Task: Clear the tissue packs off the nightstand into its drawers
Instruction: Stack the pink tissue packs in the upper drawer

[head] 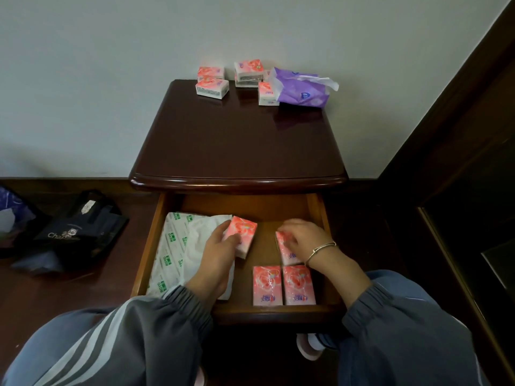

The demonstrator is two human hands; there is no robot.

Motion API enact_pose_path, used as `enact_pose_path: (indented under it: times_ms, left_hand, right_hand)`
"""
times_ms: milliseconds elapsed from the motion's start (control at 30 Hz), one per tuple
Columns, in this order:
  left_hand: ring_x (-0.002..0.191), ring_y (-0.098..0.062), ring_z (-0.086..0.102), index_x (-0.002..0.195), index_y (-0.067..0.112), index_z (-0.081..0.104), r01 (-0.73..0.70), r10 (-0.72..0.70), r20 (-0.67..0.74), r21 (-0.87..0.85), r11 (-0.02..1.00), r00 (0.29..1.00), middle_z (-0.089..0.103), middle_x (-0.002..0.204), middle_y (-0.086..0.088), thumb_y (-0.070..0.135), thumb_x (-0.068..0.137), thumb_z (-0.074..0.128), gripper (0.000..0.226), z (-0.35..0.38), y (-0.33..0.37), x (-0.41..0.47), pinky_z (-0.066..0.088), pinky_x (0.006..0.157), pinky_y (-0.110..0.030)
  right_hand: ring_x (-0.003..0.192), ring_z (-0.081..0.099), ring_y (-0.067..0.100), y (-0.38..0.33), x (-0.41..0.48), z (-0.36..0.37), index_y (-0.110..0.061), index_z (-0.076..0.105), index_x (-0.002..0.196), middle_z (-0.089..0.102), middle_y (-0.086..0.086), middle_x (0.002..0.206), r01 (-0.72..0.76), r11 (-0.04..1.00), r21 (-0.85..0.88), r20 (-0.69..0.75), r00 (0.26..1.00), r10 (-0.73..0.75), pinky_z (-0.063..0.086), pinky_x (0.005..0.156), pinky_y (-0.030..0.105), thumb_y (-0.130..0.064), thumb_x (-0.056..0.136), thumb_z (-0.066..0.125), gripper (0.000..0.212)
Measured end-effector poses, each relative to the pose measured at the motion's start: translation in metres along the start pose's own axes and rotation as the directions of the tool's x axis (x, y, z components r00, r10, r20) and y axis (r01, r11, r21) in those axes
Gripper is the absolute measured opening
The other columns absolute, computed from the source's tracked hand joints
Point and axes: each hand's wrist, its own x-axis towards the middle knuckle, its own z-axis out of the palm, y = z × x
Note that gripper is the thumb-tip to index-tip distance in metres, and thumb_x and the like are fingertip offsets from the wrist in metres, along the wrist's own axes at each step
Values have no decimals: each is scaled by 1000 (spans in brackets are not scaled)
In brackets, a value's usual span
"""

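Head view: I see the nightstand (237, 140) against the wall with its top drawer (315, 207) pulled out toward me. Both hands are inside the drawer.

Left hand (220, 246): fingers closed around a pink pack (242, 235), held tilted above the drawer floor, near the drawer's centre. Thumb on the pack's left edge, other fingers under it.

Right hand (303, 238): palm down on a second pink pack (287, 252) by the drawer's right wall. Fingers curl over its top; the picture is blurred there, so I cannot tell whether they pinch it or only press on it. A bracelet (320, 250) sits on this wrist.

Drawer contents:
- Two pink packs (284, 285) lie flat, side by side and touching, at the front right corner, just below the right hand's pack.
- A white-and-green pack (170, 252) lies along the left wall, with a white sheet (200, 240) partly over it and under the left wrist.

Nightstand top, back edge:
- Two pink packs (211, 83) at the back left, one behind the other.
- A stack of pink packs (249, 73) at the back centre.
- One pink pack (267, 93) just in front of that stack, touching the purple pack (301, 89) at the back right corner, which has a tissue sticking out.

A dark bag (83, 229) lies on the floor, left of the nightstand.
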Motion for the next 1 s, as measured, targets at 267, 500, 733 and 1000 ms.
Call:
enact_pose_path:
  times_ms: [267, 500, 733, 1000]
  left_hand:
    - [123, -29, 45, 134, 17, 43, -103, 56, 88, 760, 641, 995, 38, 142, -11, 28, 99, 34, 38, 22, -8, 1, 42, 103, -49]
    - [79, -20, 72, 122, 21, 48, 78, -141, 148, 364, 928, 979, 68, 104, -8, 25, 101, 38, 24, 21, -9, -35, 57, 58, -27]
    - [72, -15, 72, 120, 25, 48, 183, -264, 221, 329, 926, 939, 73, 90, -6, 31, 101, 37, 22, 39, -12, -35, 54, 54, -25]
    - [110, -24, 60, 131, 14, 43, -122, 89, 84, 587, 801, 992, 54, 130, -10, 22, 95, 52, 38, 43, -5, -1, 54, 89, -43]
  right_hand:
    - [143, 19, 15, 5, -13, -5, -29, 40, 139, 37, -5, 149, 62, 979, -192, -3, 998, -64, 13, 116, 42, -17, 92, 50, 49]
    - [137, 33, 24, 14, -32, -23, -19, 29, 145, 34, 6, 150, -227, 857, 463, -256, 891, 374, 33, 110, 40, -26, 95, 49, 54]
    - [137, 33, 26, 22, -39, -20, -31, 23, 147, 32, 2, 151, -375, 415, 829, 105, 833, 542, 31, 110, 47, -51, 94, 39, 59]
    - [93, 57, 15, 26, -39, -22, -29, 41, 139, 59, -3, 108, -362, 337, 869, 141, 834, 533, 49, 82, 36, -23, 99, 40, 41]
